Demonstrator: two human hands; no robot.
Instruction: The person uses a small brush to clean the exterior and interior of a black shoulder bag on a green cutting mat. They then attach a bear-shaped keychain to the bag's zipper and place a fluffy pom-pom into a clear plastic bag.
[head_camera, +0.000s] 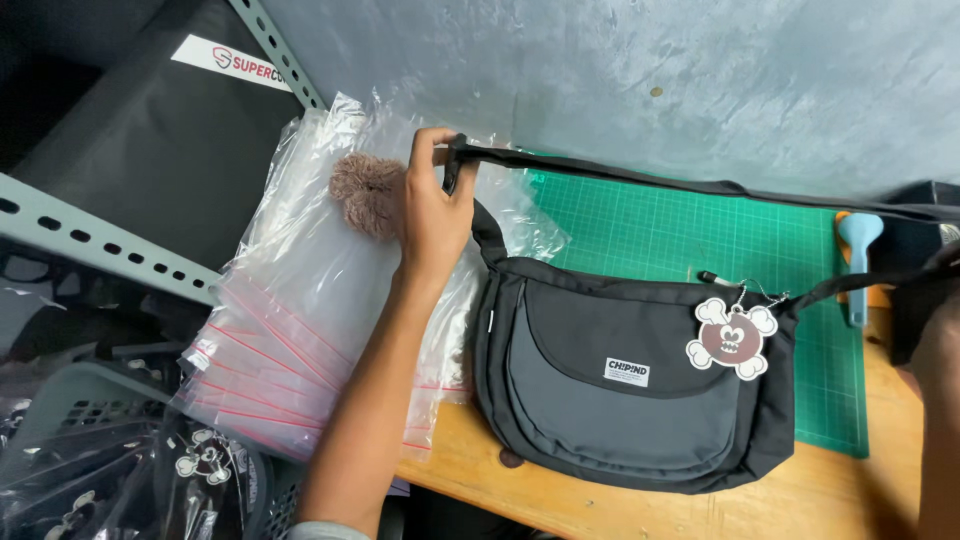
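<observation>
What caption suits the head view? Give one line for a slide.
Left hand grips the strap of a black shoulder bag lying on a green cutting mat.

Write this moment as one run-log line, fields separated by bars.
left hand: grips bag strap | right hand: at frame edge, grip unclear | black bag: flat on green mat | plastic bags: stacked left

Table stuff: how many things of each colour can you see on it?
Black: 1, the shoulder bag, its strap in the left hand
Green: 1, the cutting mat
Brown: 1, the fluffy pompom
Light blue: 1, the small tool
Clear: 1, the pile of plastic bags; how many bags it holds is hard to tell
Total: 5
</observation>
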